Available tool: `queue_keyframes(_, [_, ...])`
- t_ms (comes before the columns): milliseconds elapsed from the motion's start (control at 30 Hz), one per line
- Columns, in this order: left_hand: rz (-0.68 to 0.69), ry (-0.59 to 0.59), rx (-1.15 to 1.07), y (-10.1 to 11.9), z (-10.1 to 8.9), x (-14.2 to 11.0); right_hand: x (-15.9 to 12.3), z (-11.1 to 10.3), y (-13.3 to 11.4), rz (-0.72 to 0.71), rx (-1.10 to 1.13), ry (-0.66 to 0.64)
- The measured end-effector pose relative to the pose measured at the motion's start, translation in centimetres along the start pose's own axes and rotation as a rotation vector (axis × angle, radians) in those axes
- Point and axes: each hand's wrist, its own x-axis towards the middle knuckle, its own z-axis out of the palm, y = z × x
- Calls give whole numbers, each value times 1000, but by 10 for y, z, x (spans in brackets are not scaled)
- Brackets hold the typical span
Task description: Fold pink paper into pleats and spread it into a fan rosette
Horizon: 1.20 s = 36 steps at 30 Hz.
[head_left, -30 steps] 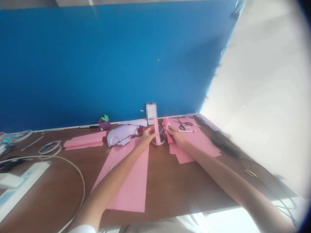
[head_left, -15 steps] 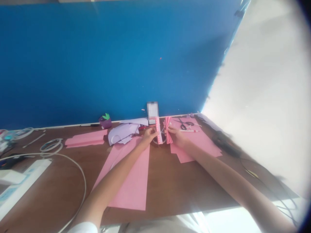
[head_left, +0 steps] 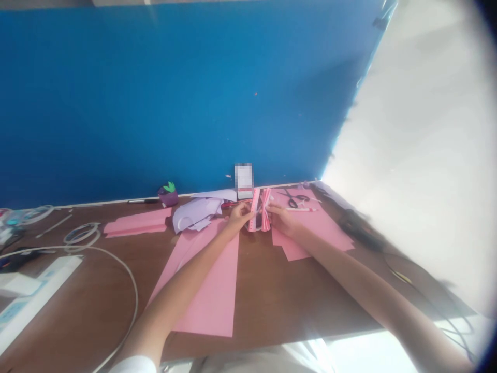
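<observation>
Fingers and thumb of my left hand (head_left: 239, 216) are closed on an upright pink-and-white strip (head_left: 253, 210) with small red marks along its edge. I cannot tell whether it is a ruler or folded paper. Just to its right, my right hand (head_left: 282, 217) pinches a bundle of pleated pink paper (head_left: 266, 210), its folds running up and down. The two pieces stand side by side with a narrow gap between them. Behind them a round rim shows in part. Under my left forearm lies a large pink sheet (head_left: 212, 290).
Black-handled scissors (head_left: 297, 199) and a pen (head_left: 303, 209) lie on pink sheets (head_left: 322, 233) at right. Lilac paper (head_left: 196, 212), a purple cup (head_left: 168, 197) and folded pink paper (head_left: 137, 223) are at left. A power strip (head_left: 42, 295) and cable (head_left: 132, 274) occupy the near left.
The marked strip has turned slightly and shifted right. The pleated paper has moved a little left and fanned differently, so the gap between them is smaller.
</observation>
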Motion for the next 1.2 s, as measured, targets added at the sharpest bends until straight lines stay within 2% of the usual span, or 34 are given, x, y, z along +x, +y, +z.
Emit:
queue_keyframes(367, [-10, 16, 41, 0, -4, -2, -2, 3, -1, -46, -71, 24])
queue_keyframes(667, [-48, 39, -18, 3, -1, -3, 2, -1, 4, -65, -79, 66])
queue_keyframes(833, [-80, 11, -83, 1, -1, -4, 3, -4, 4, -72, -72, 61])
queue_keyframes(1033, [-55, 7, -76, 5, 0, -5, 0, -4, 2, -49, -39, 11])
queue_keyframes(1200, [-26, -3, -39, 5, -1, -4, 1, -5, -2, -58, -59, 28])
